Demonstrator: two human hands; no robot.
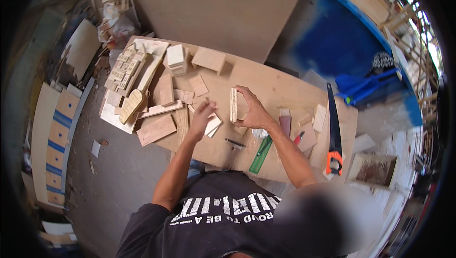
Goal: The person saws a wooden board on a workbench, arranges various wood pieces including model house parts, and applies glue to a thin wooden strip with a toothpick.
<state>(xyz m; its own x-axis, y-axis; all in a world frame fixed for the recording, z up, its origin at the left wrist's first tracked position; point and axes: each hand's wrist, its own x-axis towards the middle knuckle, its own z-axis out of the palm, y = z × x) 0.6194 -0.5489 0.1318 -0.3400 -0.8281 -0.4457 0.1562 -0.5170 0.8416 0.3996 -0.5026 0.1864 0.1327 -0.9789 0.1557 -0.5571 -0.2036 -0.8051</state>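
Observation:
My right hand [254, 110] grips a small wooden block [233, 105] with layered edges by its two ends, fingers on top and thumb below, above the middle of the workbench [266, 82]. To its left hovers my left hand [203, 119], smeared by motion; whether anything is between its fingers is unclear. Pale wood pieces [213, 126] lie just beneath that hand. Below the right hand rest a dark pen-like tool [234, 142], a green ruler [260, 157] and a crumpled white wad [260, 133].
Several wood offcuts [157, 129] cover the bench's left side, beside a wooden model with many small blocks [127, 70]. A small wooden table-like piece [208, 60] and stacked blocks [176, 58] stand at the back. An orange-handled handsaw [334, 129] lies at the right.

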